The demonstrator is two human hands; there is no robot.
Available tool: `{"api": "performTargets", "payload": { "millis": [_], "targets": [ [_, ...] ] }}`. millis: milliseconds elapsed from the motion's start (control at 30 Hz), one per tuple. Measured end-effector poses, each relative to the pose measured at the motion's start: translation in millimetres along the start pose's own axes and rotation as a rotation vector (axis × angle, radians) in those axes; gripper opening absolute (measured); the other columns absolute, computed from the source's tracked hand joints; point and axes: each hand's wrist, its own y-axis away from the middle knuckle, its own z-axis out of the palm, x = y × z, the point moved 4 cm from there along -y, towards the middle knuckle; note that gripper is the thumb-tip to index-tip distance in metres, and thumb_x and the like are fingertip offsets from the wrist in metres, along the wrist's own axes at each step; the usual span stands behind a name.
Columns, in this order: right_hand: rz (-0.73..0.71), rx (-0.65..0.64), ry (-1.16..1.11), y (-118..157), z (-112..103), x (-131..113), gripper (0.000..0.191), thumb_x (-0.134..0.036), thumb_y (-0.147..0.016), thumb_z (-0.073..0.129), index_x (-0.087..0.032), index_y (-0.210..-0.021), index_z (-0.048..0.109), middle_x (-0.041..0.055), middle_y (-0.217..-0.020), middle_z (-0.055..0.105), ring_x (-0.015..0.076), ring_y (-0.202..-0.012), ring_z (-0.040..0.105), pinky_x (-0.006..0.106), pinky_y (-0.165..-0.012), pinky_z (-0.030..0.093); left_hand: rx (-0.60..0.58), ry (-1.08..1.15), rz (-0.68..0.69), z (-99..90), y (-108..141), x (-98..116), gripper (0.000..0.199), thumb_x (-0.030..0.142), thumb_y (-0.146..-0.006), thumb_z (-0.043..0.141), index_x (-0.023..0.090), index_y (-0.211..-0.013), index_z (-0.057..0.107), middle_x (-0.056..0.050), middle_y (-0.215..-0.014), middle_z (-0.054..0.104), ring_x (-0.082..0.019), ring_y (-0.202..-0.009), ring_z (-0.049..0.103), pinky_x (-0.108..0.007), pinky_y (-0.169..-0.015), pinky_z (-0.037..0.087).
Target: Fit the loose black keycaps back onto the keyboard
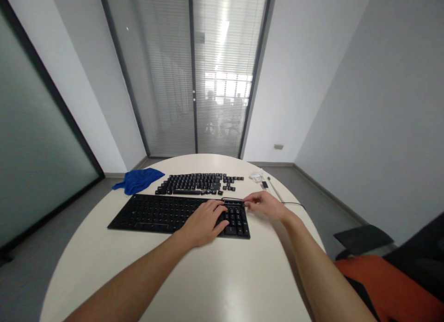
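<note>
A black keyboard point(152, 214) lies flat on the table, its keycaps off across most of the left and middle. Keycaps are in place on the number pad point(236, 222) at its right end. My left hand point(204, 224) rests on the keyboard just left of the number pad, fingers spread. At the keyboard's top right corner is my right hand point(264, 204), thumb and fingers pinched together; whatever is between them is hidden or too small to name. Loose black keycaps point(194, 182) lie in rows behind the keyboard, roughly in keyboard layout.
A blue cloth point(138, 179) lies at the table's left rear. White crumpled tissue point(256, 176), a small black piece point(265, 184) and a thin stick-like tool point(274, 188) are at the right rear. A dark cable point(294, 203) runs off the right edge. An orange chair point(385, 285) stands at right.
</note>
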Motion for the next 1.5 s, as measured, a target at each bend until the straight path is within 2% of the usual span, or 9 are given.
{"api": "performTargets", "payload": {
  "millis": [167,433,767,1033,1267,1500],
  "targets": [
    [-0.011,0.007,0.027,-1.3,0.4,4.1,0.037,-0.042,-0.08,0.068,-0.012,-0.098,0.077,0.0066,-0.078,0.074,0.0183,-0.072,0.063,0.031,-0.074,0.049,0.003,0.011,0.001,0.0,-0.3,0.0,0.029,0.036,-0.099,0.052,0.02,-0.123,0.056,-0.011,-0.133,0.057,-0.027,-0.126,0.05,-0.046,-0.108,0.041],
    [-0.078,0.057,0.064,-1.7,3.1,-6.0,0.027,-0.034,-0.077,0.069,-0.014,-0.094,0.078,0.0089,-0.092,0.075,0.0198,-0.08,0.063,0.032,-0.077,0.05,0.0,0.004,0.0,2.5,-0.2,-2.0,0.03,0.037,-0.099,0.051,0.02,-0.124,0.056,-0.011,-0.133,0.057,-0.028,-0.126,0.05,-0.047,-0.107,0.041],
    [-0.035,0.039,0.155,-4.6,4.5,2.1,0.032,-0.039,-0.082,0.066,-0.013,-0.096,0.078,0.0069,-0.082,0.075,0.0188,-0.074,0.062,0.03,-0.072,0.048,-0.005,0.003,-0.007,-0.1,-0.4,0.3,0.03,0.036,-0.099,0.052,0.019,-0.123,0.056,-0.011,-0.133,0.057,-0.027,-0.125,0.05,-0.046,-0.108,0.042],
    [-0.068,0.068,0.164,-4.4,5.2,-2.0,0.026,-0.032,-0.078,0.066,-0.015,-0.094,0.078,0.0066,-0.085,0.076,0.018,-0.073,0.063,0.029,-0.07,0.05,0.0,0.002,0.0,1.2,-1.1,-0.4,0.03,0.036,-0.099,0.052,0.02,-0.123,0.056,-0.011,-0.132,0.057,-0.027,-0.125,0.05,-0.047,-0.107,0.042],
    [-0.018,0.076,0.199,-4.3,6.2,-1.7,0.021,-0.03,-0.077,0.068,-0.015,-0.089,0.076,0.0057,-0.078,0.075,0.0179,-0.069,0.064,0.027,-0.064,0.049,0.006,0.006,0.002,1.3,-1.0,0.0,0.03,0.037,-0.099,0.051,0.02,-0.123,0.056,-0.011,-0.132,0.057,-0.027,-0.126,0.05,-0.046,-0.108,0.041],
    [-0.048,0.081,0.314,-1.8,5.9,-18.8,0.018,-0.024,-0.074,0.069,-0.016,-0.087,0.077,0.006,-0.078,0.075,0.0184,-0.068,0.064,0.027,-0.064,0.048,0.005,0.002,-0.005,0.7,-1.4,0.5,0.03,0.036,-0.098,0.053,0.019,-0.123,0.056,-0.011,-0.133,0.057,-0.027,-0.126,0.05,-0.045,-0.108,0.041]
  ]
}}
